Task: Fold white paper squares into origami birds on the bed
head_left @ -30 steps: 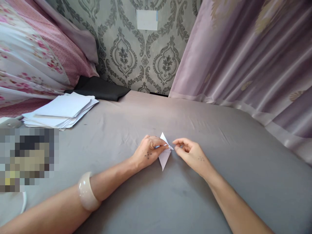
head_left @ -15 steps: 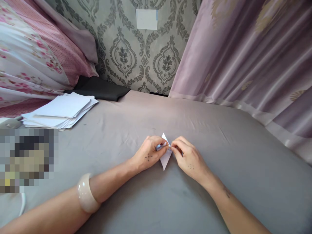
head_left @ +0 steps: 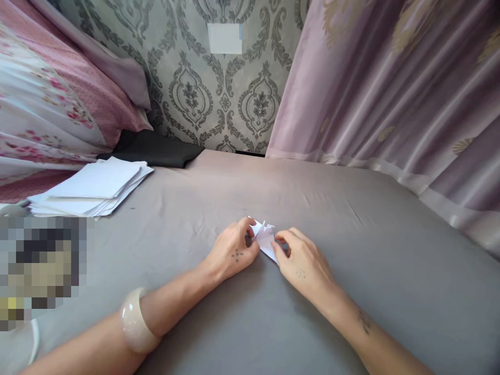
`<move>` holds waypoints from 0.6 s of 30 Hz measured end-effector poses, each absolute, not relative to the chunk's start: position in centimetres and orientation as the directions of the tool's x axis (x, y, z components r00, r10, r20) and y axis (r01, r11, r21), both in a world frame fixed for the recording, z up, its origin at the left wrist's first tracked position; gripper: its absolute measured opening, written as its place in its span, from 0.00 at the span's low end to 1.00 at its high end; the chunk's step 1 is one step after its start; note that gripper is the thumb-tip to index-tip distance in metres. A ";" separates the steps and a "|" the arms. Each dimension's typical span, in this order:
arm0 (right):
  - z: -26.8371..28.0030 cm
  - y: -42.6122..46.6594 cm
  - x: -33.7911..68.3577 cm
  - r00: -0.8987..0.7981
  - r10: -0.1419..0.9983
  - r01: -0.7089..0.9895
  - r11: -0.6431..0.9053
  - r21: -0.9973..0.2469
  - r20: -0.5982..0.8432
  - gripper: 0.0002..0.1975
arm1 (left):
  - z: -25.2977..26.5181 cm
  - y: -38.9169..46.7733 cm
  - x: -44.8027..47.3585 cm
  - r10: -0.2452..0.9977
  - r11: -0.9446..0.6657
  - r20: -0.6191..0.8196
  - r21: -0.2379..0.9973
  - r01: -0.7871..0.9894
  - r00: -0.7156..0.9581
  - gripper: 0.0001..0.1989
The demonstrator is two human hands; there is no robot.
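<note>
Between my two hands is a small folded piece of white paper (head_left: 266, 241), tilted so that one point faces the upper left and another the lower right. My left hand (head_left: 233, 249) grips its left side between thumb and fingers. On the opposite side, my right hand (head_left: 302, 255) pinches the right edge with thumb and fingertips. Small raised flaps stand up along the paper's upper part. Fingers cover both side edges, so the full folded shape is partly hidden.
A stack of white paper sheets (head_left: 91, 185) lies at the left on the grey cloth surface (head_left: 219, 323). Behind it is a folded black cloth (head_left: 156, 148). Curtains (head_left: 351, 94) hang at the right and left, and a blurred patch (head_left: 42, 265) hides something at the lower left.
The folded paper has turned from upright to slanted, its lower point now toward the right. My hands have moved slightly apart, and flaps on top have come into view. The camera has shifted a little.
</note>
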State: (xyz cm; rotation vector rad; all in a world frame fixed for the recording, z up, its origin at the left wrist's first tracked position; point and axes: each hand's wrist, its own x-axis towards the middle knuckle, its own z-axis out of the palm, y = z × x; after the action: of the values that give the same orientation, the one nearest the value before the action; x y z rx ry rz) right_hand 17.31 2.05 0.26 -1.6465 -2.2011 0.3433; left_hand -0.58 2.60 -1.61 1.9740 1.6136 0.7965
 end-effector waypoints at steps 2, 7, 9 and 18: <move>0.0 1.2 17.0 -0.316 0.945 0.882 0.325 -0.343 0.082 0.05 | -1.5 2.5 -0.6 0.985 -0.174 0.127 0.663 0.728 0.119 0.12; -0.6 1.3 17.3 -0.362 0.929 0.894 0.370 -0.253 0.081 0.08 | -1.1 2.2 -0.3 0.995 -0.100 0.068 0.708 0.699 0.073 0.12; -0.9 1.9 17.7 -0.363 0.926 0.897 0.377 -0.230 0.101 0.09 | -1.0 2.0 -0.1 0.994 -0.103 0.056 0.756 0.646 0.092 0.12; -1.7 4.3 18.8 -0.335 0.920 0.894 0.379 -0.238 0.205 0.12 | -0.6 2.4 -0.5 0.976 -0.123 0.201 0.830 0.543 -0.088 0.11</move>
State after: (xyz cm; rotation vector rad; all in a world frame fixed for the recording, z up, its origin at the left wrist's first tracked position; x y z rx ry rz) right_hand 18.84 4.26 -1.71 -1.5932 -2.3399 0.1187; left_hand -0.50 2.45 -0.58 1.6886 1.6501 1.1256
